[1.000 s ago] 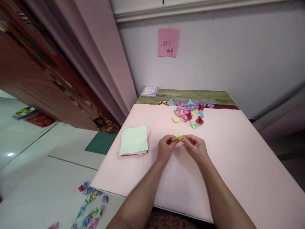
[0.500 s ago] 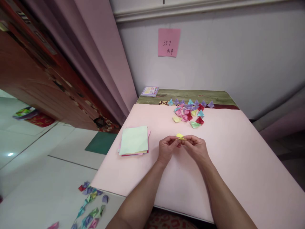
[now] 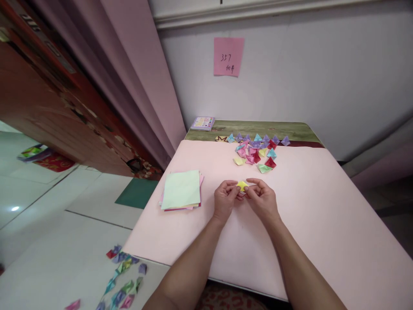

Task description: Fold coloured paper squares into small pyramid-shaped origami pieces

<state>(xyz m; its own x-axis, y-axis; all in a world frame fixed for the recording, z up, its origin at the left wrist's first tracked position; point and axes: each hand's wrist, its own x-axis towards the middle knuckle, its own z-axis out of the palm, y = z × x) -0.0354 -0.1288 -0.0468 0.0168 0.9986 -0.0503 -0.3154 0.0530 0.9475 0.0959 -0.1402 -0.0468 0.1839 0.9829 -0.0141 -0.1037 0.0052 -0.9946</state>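
Observation:
Between my two hands is a small folded piece of yellow paper (image 3: 242, 185), held above the pink table cover. My left hand (image 3: 226, 199) pinches its left side, thumb in front. My right hand (image 3: 262, 197) grips the right side with the thumb, its index finger lifted a little off the paper. Just beyond my hands lies a group of small folded paper boats (image 3: 264, 168) in green, red, pink, yellow, blue and purple. To the left rests a stack of square paper sheets (image 3: 181, 190) with a pale green one on top.
The pink cover (image 3: 322, 224) spreads over the table, with a green wood-pattern strip (image 3: 258, 126) at the back. A small pile of cards (image 3: 203, 123) sits at the far left corner. More folded papers (image 3: 121, 297) lie on the floor at lower left.
The yellow paper has turned so that a broader face shows. My right fingers have loosened and spread, with the index finger raised; both hands stay in nearly the same place.

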